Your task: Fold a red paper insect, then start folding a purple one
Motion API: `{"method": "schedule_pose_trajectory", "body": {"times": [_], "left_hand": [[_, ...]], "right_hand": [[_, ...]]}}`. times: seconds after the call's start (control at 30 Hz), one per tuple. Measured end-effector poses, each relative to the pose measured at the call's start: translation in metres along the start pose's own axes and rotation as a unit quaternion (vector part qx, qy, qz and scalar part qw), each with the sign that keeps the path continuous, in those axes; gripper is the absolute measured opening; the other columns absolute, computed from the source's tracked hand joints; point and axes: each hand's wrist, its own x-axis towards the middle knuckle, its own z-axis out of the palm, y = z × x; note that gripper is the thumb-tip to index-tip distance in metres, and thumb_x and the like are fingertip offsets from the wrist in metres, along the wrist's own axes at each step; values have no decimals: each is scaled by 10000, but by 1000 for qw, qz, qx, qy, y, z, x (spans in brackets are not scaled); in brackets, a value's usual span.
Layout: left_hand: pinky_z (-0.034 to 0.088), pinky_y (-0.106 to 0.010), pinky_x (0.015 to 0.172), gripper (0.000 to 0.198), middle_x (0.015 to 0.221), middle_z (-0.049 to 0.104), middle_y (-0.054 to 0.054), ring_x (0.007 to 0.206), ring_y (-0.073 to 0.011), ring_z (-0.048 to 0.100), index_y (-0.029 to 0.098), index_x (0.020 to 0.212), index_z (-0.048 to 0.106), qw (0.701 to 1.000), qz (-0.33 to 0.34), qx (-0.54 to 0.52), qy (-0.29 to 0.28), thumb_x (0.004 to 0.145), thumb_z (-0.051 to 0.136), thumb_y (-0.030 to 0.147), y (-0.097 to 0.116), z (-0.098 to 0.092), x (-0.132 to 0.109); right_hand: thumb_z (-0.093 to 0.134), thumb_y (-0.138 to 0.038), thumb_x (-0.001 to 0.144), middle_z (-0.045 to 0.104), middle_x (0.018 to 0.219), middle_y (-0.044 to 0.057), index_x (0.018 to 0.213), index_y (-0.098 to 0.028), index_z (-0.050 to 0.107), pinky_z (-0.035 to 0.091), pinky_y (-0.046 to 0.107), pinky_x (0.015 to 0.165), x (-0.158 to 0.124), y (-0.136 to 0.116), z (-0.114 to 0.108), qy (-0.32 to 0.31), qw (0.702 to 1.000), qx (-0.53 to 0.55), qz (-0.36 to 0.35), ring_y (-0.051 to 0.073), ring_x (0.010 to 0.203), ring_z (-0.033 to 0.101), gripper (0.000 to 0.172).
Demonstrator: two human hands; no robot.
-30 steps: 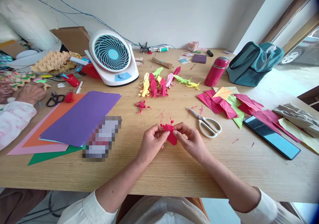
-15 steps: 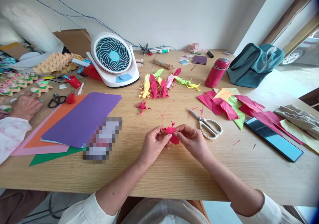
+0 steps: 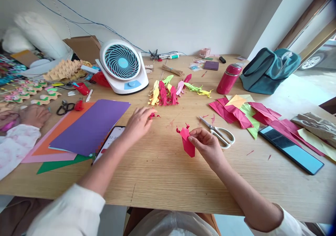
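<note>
My right hand pinches a folded red paper figure and holds it just above the wooden table. My left hand has reached forward to a small red paper piece lying on the table, fingers curled over it; only its tips show past my fingers. White-handled scissors lie just right of my right hand. A heap of finished folded paper figures in red, yellow, pink and green sits further back.
Purple, orange, pink and green paper sheets lie at left with a phone on them. A white fan, red bottle, teal bag, folded coloured sheets and a dark tablet stand around. Another person's hand rests at far left.
My left hand let go of the red figure and reached forward-left to the small red piece. My right hand now holds the figure alone. The view shifted slightly.
</note>
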Motion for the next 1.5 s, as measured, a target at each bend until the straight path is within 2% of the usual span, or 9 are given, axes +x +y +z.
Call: {"method": "schedule_pose_trajectory", "body": {"times": [0.07, 0.13, 0.23, 0.4, 0.53, 0.7, 0.87, 1.1, 1.5], "left_hand": [[427, -513, 1065, 473, 1314, 650, -103, 1231, -296, 535, 222, 1226, 661, 986, 75, 123, -78, 807, 531, 45, -30, -11, 22], [417, -500, 1070, 584, 1412, 606, -82, 1335, -307, 460, 246, 1291, 641, 963, 106, 195, -154, 774, 504, 13, -51, -12, 39], [429, -497, 1054, 545, 1412, 623, -67, 1345, -316, 464, 252, 1197, 706, 953, 114, 206, -189, 743, 512, 19, -68, -3, 53], [428, -462, 1051, 452, 1262, 712, -57, 1300, -284, 511, 260, 1133, 732, 950, 121, 201, -205, 795, 503, 67, -75, 2, 59], [406, -461, 1052, 335, 1231, 700, -89, 1249, -288, 548, 247, 1149, 723, 951, 139, 188, -202, 856, 573, 186, -57, -4, 55], [390, -437, 1039, 378, 1117, 712, -74, 1105, -260, 600, 257, 1276, 647, 955, 202, 140, -167, 900, 624, 221, 3, -4, 31], [377, -408, 1041, 240, 1111, 718, -66, 1077, -234, 613, 232, 1168, 679, 963, 213, 63, -155, 935, 621, 219, 43, 2, 7], [331, -439, 1113, 265, 1115, 721, -66, 1114, -222, 609, 231, 1210, 678, 968, 217, 42, -118, 954, 608, 225, 44, 5, -5], [393, -429, 1032, 168, 1032, 731, -71, 1072, -221, 607, 188, 1118, 680, 958, 270, 42, -92, 969, 605, 213, 44, -1, -8]], "right_hand": [[814, -524, 753, 676, 767, 18, 900, -209, 653, 477, 269, 573, -1, 0, 0, -19, 1000, 2, 6, 143, 642, 586, 383], [801, -508, 777, 684, 775, 18, 926, -213, 655, 481, 273, 595, -3, 0, -1, -40, 999, 10, 10, 145, 656, 592, 362], [792, -493, 795, 681, 765, 14, 927, -214, 654, 477, 270, 610, -6, -1, -1, -52, 998, 24, 11, 144, 668, 601, 337], [773, -499, 813, 683, 772, 16, 912, -214, 653, 474, 268, 609, -7, -2, 0, -56, 998, 19, 18, 145, 681, 612, 325], [762, -507, 818, 685, 784, 18, 910, -217, 645, 474, 267, 603, -8, -2, 1, -72, 997, 22, 18, 143, 681, 611, 325], [693, -452, 888, 692, 823, 25, 949, -220, 659, 466, 276, 615, -8, -5, -3, -78, 997, -27, -6, 150, 707, 614, 242], [656, -352, 918, 696, 856, 25, 968, -216, 688, 441, 278, 630, -9, -11, -9, -63, 991, -118, -28, 144, 720, 594, 149], [610, -318, 912, 699, 798, 22, 953, -198, 712, 419, 274, 595, -8, -14, -8, -59, 981, -186, -21, 138, 667, 566, 163], [608, -275, 872, 730, 826, 31, 928, -180, 733, 463, 247, 602, -8, -16, -5, -45, 976, -212, -13, 130, 682, 605, 166]]}}
